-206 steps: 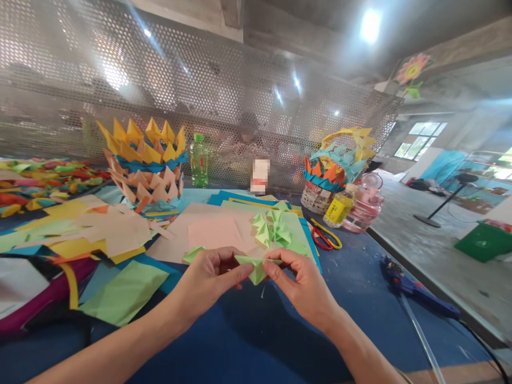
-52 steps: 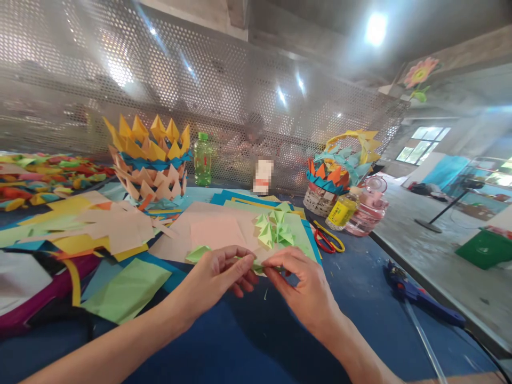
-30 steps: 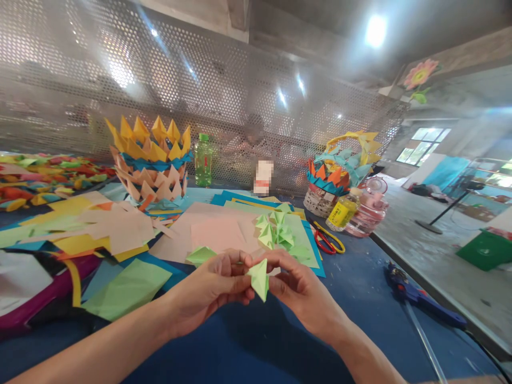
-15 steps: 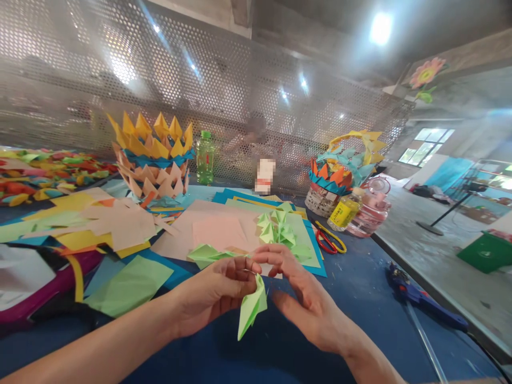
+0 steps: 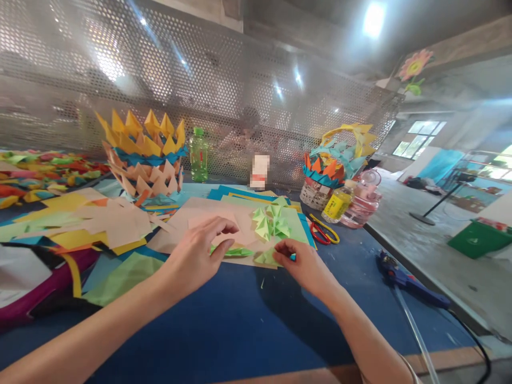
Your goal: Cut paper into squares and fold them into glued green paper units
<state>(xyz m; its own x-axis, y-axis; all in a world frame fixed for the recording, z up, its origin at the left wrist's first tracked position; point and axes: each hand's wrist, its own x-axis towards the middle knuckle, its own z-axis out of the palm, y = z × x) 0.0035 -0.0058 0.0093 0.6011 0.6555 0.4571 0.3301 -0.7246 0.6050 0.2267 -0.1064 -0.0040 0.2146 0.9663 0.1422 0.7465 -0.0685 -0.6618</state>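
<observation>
My left hand [image 5: 198,255] hovers with fingers spread over the blue table [image 5: 248,320]. Its thumb touches a folded light-green paper piece [image 5: 237,251] that lies on a pink sheet [image 5: 192,218]. My right hand [image 5: 302,262] is just to the right, fingertips curled onto another small green folded piece [image 5: 265,258] at the sheet's near edge. Behind both hands, a cluster of folded green pieces [image 5: 270,225] sits on a green sheet.
Red and yellow scissors [image 5: 323,233] lie right of the sheets, and a blue glue gun [image 5: 404,277] lies near the table's right edge. At the back stand a large paper basket [image 5: 142,160], a green bottle [image 5: 199,156], a smaller handled basket [image 5: 332,165], a yellow bottle [image 5: 338,205] and a pink jar [image 5: 365,200]. Loose coloured paper [image 5: 80,224] covers the left.
My left hand had held the folded green piece up in the air. It has lowered it onto the pink sheet and opened. My right hand moved forward onto a second green piece.
</observation>
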